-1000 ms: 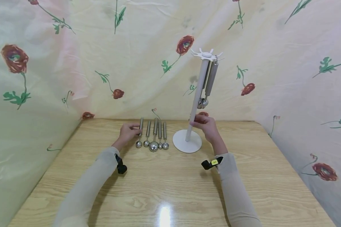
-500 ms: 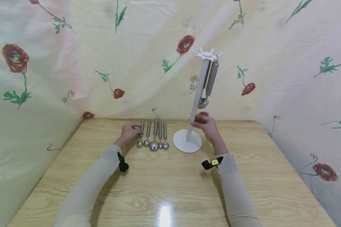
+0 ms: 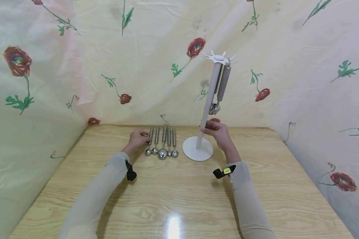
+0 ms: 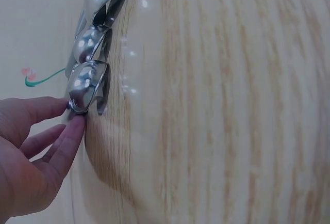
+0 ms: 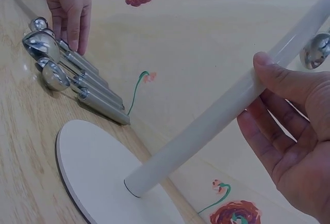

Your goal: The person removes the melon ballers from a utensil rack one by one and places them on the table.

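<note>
My left hand (image 3: 137, 140) pinches the handle of the leftmost steel melon baller (image 3: 148, 152), which lies beside several other melon ballers (image 3: 162, 154) in a row. In the left wrist view its thumb and fingers meet just behind the round bowl (image 4: 86, 86), and the handle is mostly hidden. With thumb and fingers, my right hand (image 3: 219, 132) holds the pole of a white rotating-top stand (image 3: 208, 99). Steel utensils (image 3: 223, 83) with round ends hang from the hooks at its top, on the right side.
The stand's round white base (image 3: 194, 153) rests on the wood-grain table (image 3: 173, 192), to the right of the row. A flower-printed cloth (image 3: 155, 66) rises behind the table and along both sides.
The leftmost melon baller has moved slightly right and its handle end has come down, closer to the row. My left hand moved with it. My right hand stays on the pole.
</note>
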Motion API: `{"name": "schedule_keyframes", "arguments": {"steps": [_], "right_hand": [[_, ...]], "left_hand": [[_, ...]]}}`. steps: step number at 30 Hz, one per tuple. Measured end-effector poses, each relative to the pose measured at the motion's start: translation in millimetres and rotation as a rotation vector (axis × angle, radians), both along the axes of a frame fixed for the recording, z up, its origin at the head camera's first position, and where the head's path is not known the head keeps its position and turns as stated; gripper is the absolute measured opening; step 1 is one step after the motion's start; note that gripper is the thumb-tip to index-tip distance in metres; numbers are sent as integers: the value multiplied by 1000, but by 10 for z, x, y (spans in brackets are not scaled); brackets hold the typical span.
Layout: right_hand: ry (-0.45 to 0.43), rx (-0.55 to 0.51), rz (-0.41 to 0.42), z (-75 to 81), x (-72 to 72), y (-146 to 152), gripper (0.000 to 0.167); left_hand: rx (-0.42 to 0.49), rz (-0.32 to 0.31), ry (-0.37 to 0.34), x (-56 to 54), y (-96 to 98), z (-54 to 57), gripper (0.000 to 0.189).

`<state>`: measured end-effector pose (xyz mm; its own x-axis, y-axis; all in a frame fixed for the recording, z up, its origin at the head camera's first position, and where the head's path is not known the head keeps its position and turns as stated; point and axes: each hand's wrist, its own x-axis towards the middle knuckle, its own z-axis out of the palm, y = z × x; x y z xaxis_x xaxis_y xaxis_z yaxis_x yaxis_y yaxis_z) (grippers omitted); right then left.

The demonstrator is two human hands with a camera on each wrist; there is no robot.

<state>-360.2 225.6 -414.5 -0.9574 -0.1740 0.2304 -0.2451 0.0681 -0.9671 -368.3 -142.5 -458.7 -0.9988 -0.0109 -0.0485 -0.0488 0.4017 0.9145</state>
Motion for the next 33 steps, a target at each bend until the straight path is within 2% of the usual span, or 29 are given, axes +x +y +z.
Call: {"name": "schedule_keyframes", "arguments": {"steps": [12,22,33], "right_hand": [[48,-20,91,-13,-19,6,39],[95,-136,76,-11,23,-55,37],[70,-190,-4,-35,18,-100,28]], "left_hand": [[38,-4,0,32,-12,27,32],[30,11,-23,14,-3,-27,36],[32,12,-13,21,4,-41,35]]}}
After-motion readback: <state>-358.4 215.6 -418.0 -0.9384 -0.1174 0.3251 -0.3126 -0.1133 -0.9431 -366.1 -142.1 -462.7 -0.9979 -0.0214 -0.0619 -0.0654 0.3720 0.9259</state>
